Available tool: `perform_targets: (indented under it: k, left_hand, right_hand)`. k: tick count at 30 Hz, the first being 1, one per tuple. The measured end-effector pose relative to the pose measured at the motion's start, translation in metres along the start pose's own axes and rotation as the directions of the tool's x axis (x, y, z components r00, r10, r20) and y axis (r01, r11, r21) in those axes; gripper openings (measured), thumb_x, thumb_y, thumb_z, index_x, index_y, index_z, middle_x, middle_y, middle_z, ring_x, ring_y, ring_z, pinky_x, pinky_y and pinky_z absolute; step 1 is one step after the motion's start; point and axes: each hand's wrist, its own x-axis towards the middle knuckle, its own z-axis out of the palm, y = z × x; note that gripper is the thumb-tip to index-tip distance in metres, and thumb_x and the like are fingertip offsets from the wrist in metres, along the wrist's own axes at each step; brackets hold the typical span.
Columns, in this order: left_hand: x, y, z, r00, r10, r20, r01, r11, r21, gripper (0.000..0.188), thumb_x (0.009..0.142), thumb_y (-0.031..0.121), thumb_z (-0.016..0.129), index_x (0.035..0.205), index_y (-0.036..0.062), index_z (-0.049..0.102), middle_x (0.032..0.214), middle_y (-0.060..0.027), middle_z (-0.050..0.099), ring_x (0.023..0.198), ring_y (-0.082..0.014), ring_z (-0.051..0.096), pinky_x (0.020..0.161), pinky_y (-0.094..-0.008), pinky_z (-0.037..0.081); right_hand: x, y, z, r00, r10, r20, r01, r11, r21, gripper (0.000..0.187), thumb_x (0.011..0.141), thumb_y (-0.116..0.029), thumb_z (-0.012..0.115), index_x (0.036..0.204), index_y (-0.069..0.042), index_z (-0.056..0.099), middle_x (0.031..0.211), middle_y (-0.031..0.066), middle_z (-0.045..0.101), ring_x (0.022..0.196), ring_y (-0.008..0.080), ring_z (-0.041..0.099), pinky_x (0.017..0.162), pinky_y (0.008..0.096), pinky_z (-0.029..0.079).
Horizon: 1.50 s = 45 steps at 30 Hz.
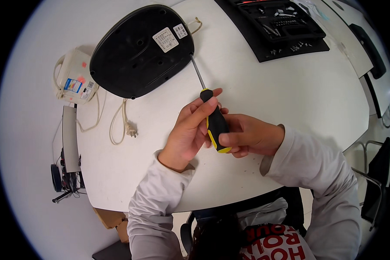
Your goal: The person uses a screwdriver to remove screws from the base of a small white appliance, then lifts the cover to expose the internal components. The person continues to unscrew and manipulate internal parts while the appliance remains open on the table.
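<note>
A screwdriver (218,125) with a black and yellow handle is held in both hands above the white table. My left hand (188,128) grips the front of the handle, its thumb lying along it near the shaft. Around the rear end of the handle, my right hand (251,135) is closed, thumb on top. The metal shaft points away to the upper left, and its tip meets the edge of a black oval appliance base (125,60) near a rim hole. That base lies with its underside up, showing several holes and two white labels (166,40).
A cable with a plug (131,129) lies left of my hands. A cream appliance (76,76) with a handle stands at the table's left edge. Far right, an open black tool case (281,21) rests on a black mat (268,53) with several small screws.
</note>
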Motion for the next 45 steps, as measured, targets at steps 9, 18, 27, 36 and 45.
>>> perform_targets:
  k: [9, 18, 27, 36, 45]
  left_hand:
    - [-0.002, 0.010, 0.007, 0.989, 0.141, -0.044, -0.145, 0.983, -0.115, 0.036, 0.086, 0.025, 0.056, 0.110, -0.0013, 0.046, 0.100, -0.0152, 0.060, 0.091, -0.0201, 0.060, 0.079, -0.0271, 0.053]
    - [0.000, 0.009, 0.004, 1.000, 0.022, -0.018, -0.022, 0.999, -0.037, 0.048, 0.089, 0.028, 0.054, 0.127, 0.0012, 0.045, 0.098, -0.0053, 0.057, 0.097, -0.0187, 0.053, 0.082, -0.0298, 0.047]
    - [-0.002, 0.011, 0.006, 0.989, 0.070, -0.128, -0.092, 0.980, -0.174, 0.041, 0.088, 0.024, 0.051, 0.120, -0.0002, 0.046, 0.103, -0.0115, 0.061, 0.091, -0.0182, 0.059, 0.080, -0.0293, 0.050]
    - [-0.003, 0.013, 0.013, 0.997, 0.062, -0.047, -0.066, 0.992, -0.106, 0.045, 0.090, 0.030, 0.045, 0.121, -0.0020, 0.049, 0.113, -0.0142, 0.059, 0.097, -0.0201, 0.058, 0.087, -0.0308, 0.046]
    - [-0.001, 0.010, 0.004, 0.996, 0.081, -0.030, -0.083, 0.993, -0.088, 0.039, 0.092, 0.022, 0.048, 0.122, -0.0037, 0.050, 0.098, -0.0047, 0.061, 0.080, -0.0081, 0.058, 0.069, -0.0205, 0.046]
  right_hand:
    - [-0.006, -0.010, -0.001, 0.995, -0.073, 0.067, 0.066, 0.993, 0.099, 0.054, 0.081, -0.031, 0.068, 0.120, -0.003, 0.044, 0.088, 0.0021, 0.053, 0.066, 0.0064, 0.045, 0.059, 0.0206, 0.042]
    - [0.003, 0.000, -0.006, 1.000, 0.007, 0.013, -0.006, 0.996, -0.085, 0.052, 0.079, -0.040, 0.070, 0.111, -0.005, 0.048, 0.084, 0.0000, 0.049, 0.067, 0.0061, 0.045, 0.060, 0.0195, 0.041]
    - [-0.006, -0.011, -0.005, 0.988, -0.033, 0.148, 0.019, 0.995, 0.095, 0.047, 0.083, -0.032, 0.067, 0.117, -0.005, 0.047, 0.090, -0.0003, 0.052, 0.073, 0.0052, 0.051, 0.064, 0.0198, 0.047]
    - [-0.002, -0.004, -0.007, 0.996, 0.034, 0.080, -0.039, 0.997, 0.064, 0.049, 0.081, -0.039, 0.070, 0.111, -0.007, 0.048, 0.087, -0.0011, 0.052, 0.071, 0.0040, 0.051, 0.062, 0.0170, 0.047]
    - [0.001, -0.003, -0.007, 0.998, 0.009, 0.065, -0.012, 0.999, 0.045, 0.058, 0.080, -0.037, 0.070, 0.121, -0.007, 0.042, 0.097, 0.0097, 0.060, 0.069, 0.0076, 0.056, 0.062, 0.0214, 0.050]
